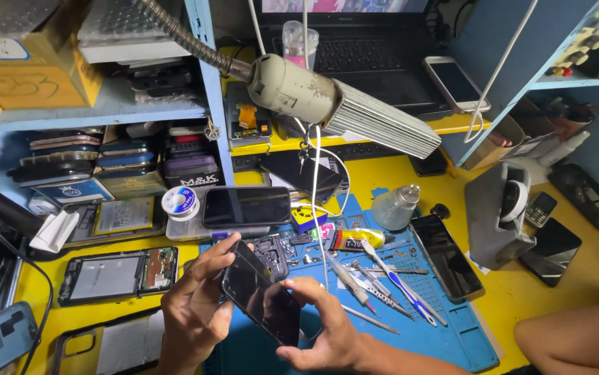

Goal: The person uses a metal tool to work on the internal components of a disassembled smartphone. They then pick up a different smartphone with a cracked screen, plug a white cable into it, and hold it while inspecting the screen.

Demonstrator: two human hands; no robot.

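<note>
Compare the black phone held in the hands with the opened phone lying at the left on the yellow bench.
The held phone is tilted off the blue mat, gripped by the left hand and right hand; the opened phone lies flat, untouched. The held phone shows unbroken glossy black; the opened phone shows a grey panel and circuit board. Both are slim rectangles.

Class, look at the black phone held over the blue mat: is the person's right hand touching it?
Touching. The head view shows the right hand with thumb and fingers gripping the lower edge of the black phone, while the left hand grips its other side.
</note>
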